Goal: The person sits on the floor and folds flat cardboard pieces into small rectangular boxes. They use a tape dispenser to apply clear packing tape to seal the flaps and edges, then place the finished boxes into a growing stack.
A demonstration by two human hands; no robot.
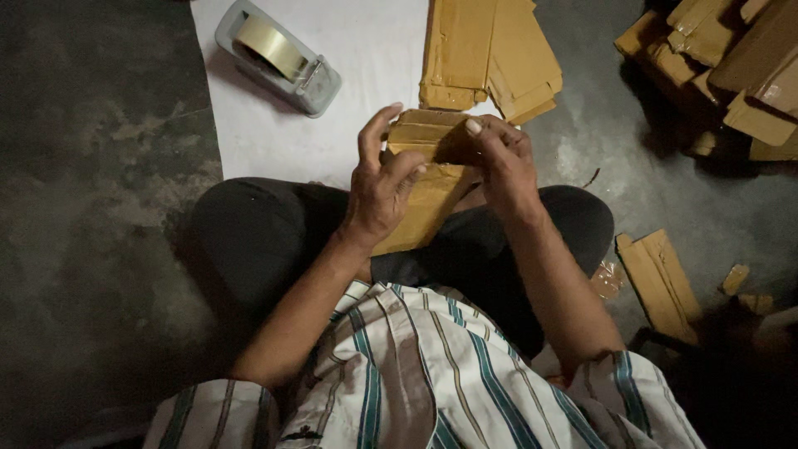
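I hold a small brown cardboard box point(428, 137) above my lap with both hands. My left hand point(381, 187) grips its left side, index finger raised, the other fingers wrapped over the front. My right hand point(501, 162) holds the right side, thumb pressed on the top flap. A flat brown cardboard piece point(420, 218) hangs beneath the box, between my hands and my knees.
A grey tape dispenser point(278, 56) with a roll of clear tape stands on a white sheet point(366, 75) ahead. A stack of flat cardboard blanks point(486, 54) lies beyond my hands. Folded boxes point(731, 66) pile at the far right; loose cardboard pieces point(661, 283) lie by my right knee.
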